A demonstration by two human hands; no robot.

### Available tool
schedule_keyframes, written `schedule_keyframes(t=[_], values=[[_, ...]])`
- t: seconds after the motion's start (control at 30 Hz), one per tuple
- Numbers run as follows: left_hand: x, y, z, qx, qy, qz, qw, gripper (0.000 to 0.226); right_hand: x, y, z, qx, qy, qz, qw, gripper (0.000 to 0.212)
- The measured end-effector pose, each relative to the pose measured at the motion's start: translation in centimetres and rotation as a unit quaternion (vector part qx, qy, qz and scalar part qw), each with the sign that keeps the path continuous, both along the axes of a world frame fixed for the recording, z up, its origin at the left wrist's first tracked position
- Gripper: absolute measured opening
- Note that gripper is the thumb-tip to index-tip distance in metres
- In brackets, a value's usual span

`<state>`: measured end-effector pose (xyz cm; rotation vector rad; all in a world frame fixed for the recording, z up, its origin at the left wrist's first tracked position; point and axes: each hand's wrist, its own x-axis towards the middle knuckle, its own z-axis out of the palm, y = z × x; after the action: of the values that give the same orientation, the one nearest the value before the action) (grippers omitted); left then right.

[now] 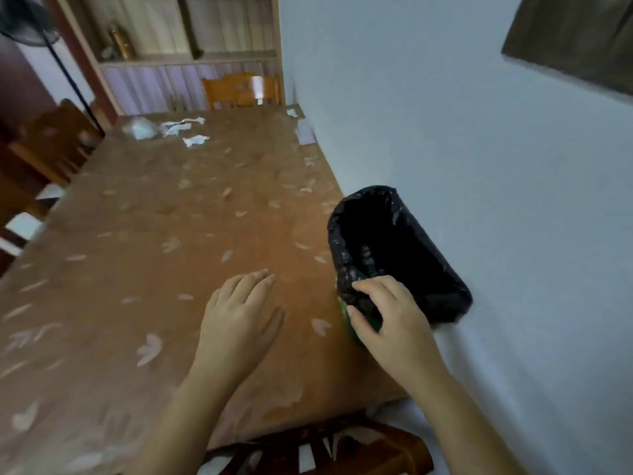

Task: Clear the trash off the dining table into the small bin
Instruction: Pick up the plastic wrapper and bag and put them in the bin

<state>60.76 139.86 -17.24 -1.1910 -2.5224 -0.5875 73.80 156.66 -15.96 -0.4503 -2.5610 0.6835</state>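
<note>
A small bin (394,248) lined with a black plastic bag hangs tilted at the table's right edge, beside the wall. My right hand (387,320) grips its near rim, where a bit of green shows under the bag. Flat and empty, my left hand (243,317) hovers over or rests on the brown patterned tablecloth (171,234), fingers apart. At the far end of the table lie crumpled white tissues (195,140), torn paper scraps (180,126) and a clear plastic bag (142,128). One more small white scrap (292,113) sits at the far right corner.
A pale wall (479,166) runs close along the table's right side. Wooden chairs stand at the far end (243,90), at the left (51,142) and just in front of me (342,447). A shelf unit and a fan stand (72,77) are behind.
</note>
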Motion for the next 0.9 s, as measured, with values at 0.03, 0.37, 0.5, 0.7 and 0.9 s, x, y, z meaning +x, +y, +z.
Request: schedule_keyframes(t=[0.03,0.37,0.5,0.7,0.9], values=[[0.4,-1.9,-0.3,-0.002,-0.012,0.033,0.999,0.044,-1.1,-0.9,-0.1,0.01,-0.006,0.022,1.0,0.029],[2.9,-19.7,-3.6,0.012,-0.068,0.312,0.947,0.041,-9.1,-13.8,-2.9,0.047,-0.085,0.249,0.964,0.03],[3.7,-26.3,-4.8,0.033,-0.075,0.37,0.926,0.039,-11.0,-20.3,-3.6,0.059,-0.096,0.298,0.948,0.028],[5.4,-38.9,-5.4,0.057,-0.098,0.445,0.888,0.04,-14.1,-34.0,-4.6,0.073,-0.098,0.381,0.916,0.029],[6.4,-53.4,-5.6,0.068,-0.086,0.515,0.85,0.039,-17.1,-50.1,-4.9,0.063,-0.092,0.441,0.891,0.029]])
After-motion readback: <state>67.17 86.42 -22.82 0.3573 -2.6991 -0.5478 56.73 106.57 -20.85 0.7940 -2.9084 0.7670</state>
